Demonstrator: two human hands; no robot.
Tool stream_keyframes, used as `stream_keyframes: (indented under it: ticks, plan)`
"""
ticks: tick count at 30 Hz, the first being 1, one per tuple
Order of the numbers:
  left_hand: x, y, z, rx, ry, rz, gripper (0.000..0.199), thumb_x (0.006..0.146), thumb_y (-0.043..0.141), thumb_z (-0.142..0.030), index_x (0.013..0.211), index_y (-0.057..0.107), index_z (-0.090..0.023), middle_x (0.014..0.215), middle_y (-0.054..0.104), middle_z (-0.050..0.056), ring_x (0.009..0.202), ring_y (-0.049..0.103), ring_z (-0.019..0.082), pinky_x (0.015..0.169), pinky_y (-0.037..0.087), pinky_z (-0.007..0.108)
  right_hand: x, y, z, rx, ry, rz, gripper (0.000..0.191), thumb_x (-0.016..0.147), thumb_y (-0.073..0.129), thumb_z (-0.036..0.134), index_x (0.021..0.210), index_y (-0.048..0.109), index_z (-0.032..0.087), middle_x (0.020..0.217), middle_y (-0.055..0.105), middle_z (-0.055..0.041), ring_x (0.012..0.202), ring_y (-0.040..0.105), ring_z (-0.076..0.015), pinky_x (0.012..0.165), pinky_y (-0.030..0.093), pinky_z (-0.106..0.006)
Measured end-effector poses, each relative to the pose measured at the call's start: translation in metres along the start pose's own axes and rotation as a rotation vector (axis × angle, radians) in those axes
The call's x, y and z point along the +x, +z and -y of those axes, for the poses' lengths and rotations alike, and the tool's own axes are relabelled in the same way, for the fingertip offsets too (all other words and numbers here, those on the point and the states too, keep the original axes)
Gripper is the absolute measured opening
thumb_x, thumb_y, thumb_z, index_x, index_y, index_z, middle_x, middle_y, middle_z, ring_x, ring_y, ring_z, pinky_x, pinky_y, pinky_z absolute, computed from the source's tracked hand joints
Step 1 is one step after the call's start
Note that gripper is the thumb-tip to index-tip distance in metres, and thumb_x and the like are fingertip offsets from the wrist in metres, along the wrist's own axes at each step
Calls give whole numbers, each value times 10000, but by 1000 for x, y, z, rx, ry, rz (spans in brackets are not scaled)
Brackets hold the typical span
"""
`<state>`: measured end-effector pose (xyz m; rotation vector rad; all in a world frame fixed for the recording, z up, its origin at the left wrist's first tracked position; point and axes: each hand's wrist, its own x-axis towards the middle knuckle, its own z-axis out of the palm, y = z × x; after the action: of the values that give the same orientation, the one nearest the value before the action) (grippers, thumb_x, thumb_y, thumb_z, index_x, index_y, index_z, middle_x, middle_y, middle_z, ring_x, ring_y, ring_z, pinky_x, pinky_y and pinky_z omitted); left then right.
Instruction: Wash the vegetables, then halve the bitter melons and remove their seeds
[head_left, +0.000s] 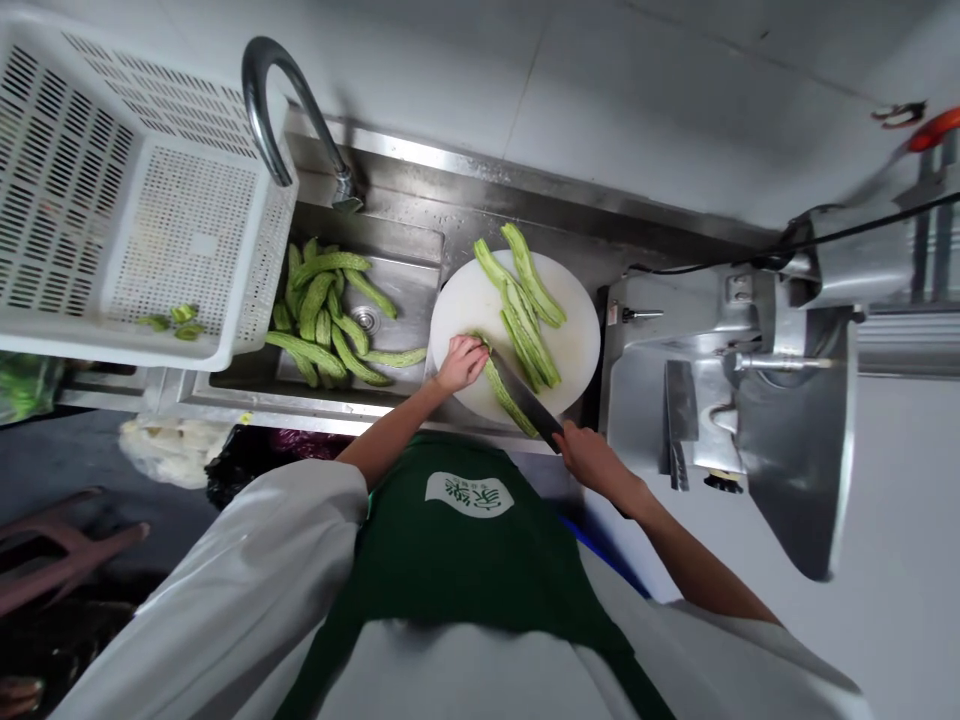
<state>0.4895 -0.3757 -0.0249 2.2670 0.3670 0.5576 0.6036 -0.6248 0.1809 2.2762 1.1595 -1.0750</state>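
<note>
- Near the middle of the frame, the person's left hand [461,363] has its fingers curled over the upper-left end of a ridged green gourd [507,396], pressing it to the board.
- The right hand [589,455], lower and to the right, is wrapped around the handle of a knife [531,406]; its palm side is hidden.
- The gourd lies to the right of and below the left hand, its long axis running from upper left to lower right, down to the lower rim of the round white cutting board [457,300].
- The blade runs nearly parallel to that axis along the gourd's right side, its tip just beside the left fingers; whether the edge has entered the flesh cannot be told.
- The left hand is the nearer one, in contact with the gourd; the right stands near its lower-right end, apart from it.
- Beyond the blade, more gourd lengths [535,280] lie on the board with a similar slant.
- Left of the board, a pile of gourds [322,300] fills part of the steel sink [409,300].
- Below, the green apron [469,565] bears a white patch [469,494] with Chinese characters, upside down here; one resembles 家, and the smaller line is unreadable.
</note>
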Motion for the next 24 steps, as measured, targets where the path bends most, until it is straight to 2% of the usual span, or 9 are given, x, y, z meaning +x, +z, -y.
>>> stream_keyframes:
  ticks: [3, 7, 10, 17, 24]
  plan:
    - [0, 1, 1, -4, 6, 10, 336, 1010, 441, -389, 1041, 704, -182, 1076, 625, 148, 1081, 516, 281, 994, 385, 497, -7, 1, -4, -2, 15, 34, 302, 1078, 358, 291, 1113, 582, 92, 956, 718, -194, 919, 736, -310, 714, 454, -320]
    - [-1, 2, 2, -2, -2, 15, 324, 1006, 447, -382, 1026, 699, -180, 1082, 621, 149, 1094, 513, 280, 1003, 376, 491, -3, -1, -5, -1, 11, 51, 305, 1080, 357, 294, 1145, 576, 93, 994, 716, -206, 999, 730, -312, 767, 472, -321]
    - [-1, 2, 2, 5, 4, 6, 301, 1001, 457, -369, 1024, 695, -185, 1083, 621, 145, 1093, 514, 279, 1003, 377, 481, 1, 5, -6, -2, 17, 54, 313, 1083, 344, 292, 1161, 567, 86, 997, 719, -205, 990, 731, -317, 777, 481, -334]
    - [0, 2, 0, 16, 11, -18, 312, 1002, 452, -382, 988, 693, -183, 1080, 626, 145, 1089, 519, 281, 997, 386, 477, 8, 38, -14, 14, 4, -4, 318, 1086, 320, 299, 1156, 542, 82, 991, 717, -203, 968, 728, -302, 768, 492, -335]
    - [-8, -8, -1, -7, -57, 43, 298, 980, 492, -378, 1067, 698, -181, 1088, 598, 143, 1109, 511, 286, 1025, 409, 501, 47, 79, 2, 81, -25, -122, 340, 1094, 286, 298, 1152, 534, 73, 967, 732, -205, 866, 716, -267, 734, 449, -326]
